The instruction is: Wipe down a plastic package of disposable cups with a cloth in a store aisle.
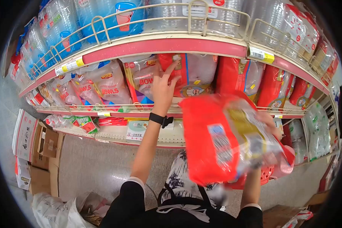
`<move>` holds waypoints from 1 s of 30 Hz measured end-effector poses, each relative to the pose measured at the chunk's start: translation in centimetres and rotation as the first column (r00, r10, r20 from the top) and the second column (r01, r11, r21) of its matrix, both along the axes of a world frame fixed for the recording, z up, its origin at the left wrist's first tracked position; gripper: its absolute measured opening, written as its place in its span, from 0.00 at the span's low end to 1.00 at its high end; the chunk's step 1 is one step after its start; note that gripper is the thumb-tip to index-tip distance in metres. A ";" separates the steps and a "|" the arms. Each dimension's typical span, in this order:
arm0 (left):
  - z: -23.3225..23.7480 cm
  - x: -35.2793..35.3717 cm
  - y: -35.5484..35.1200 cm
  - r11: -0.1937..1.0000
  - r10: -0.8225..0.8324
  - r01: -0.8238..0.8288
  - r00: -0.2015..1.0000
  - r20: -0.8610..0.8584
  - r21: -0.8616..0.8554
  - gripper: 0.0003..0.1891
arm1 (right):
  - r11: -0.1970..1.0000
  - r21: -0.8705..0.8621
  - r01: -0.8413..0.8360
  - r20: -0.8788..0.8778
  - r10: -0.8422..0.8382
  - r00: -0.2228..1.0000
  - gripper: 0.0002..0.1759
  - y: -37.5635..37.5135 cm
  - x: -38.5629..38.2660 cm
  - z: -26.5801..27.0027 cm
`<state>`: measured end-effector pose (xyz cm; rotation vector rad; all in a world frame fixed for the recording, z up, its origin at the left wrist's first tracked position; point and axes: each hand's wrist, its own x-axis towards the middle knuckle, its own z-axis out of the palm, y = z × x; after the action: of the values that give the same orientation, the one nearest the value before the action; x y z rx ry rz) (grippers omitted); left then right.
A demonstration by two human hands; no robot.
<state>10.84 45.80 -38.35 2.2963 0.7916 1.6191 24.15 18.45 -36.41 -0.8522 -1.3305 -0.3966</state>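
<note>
My left hand [164, 88], with a black band on its wrist, reaches up to the middle shelf. Its fingers are spread at the left edge of a red package [190, 74], beside a clear bag marked BOWLS [140, 78]. On the right, my right hand [269, 123] grips the side of a large red and clear package [216, 140] with a barcode label. This package is blurred by motion and hangs in front of the shelf, tilted. It hides part of the hand and forearm.
More red packages [237, 78] stand to the right on the middle shelf, behind a wire rail [79, 110]. Plastic cups [123, 17] fill the upper shelf. Cardboard boxes [41, 159] are at the left, a white sack [57, 211] at the lower left.
</note>
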 end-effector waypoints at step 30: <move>1.1 7.3 -3.5 0.975 -0.010 0.058 0.976 -0.217 0.216 0.37 | 0.970 -0.179 0.165 -0.202 -0.200 0.959 0.21 -14.0 1.1 -10.2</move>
<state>18.18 42.33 -37.25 2.6610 0.6379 1.5305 25.21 4.48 -46.58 -1.1269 -1.0931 -0.3316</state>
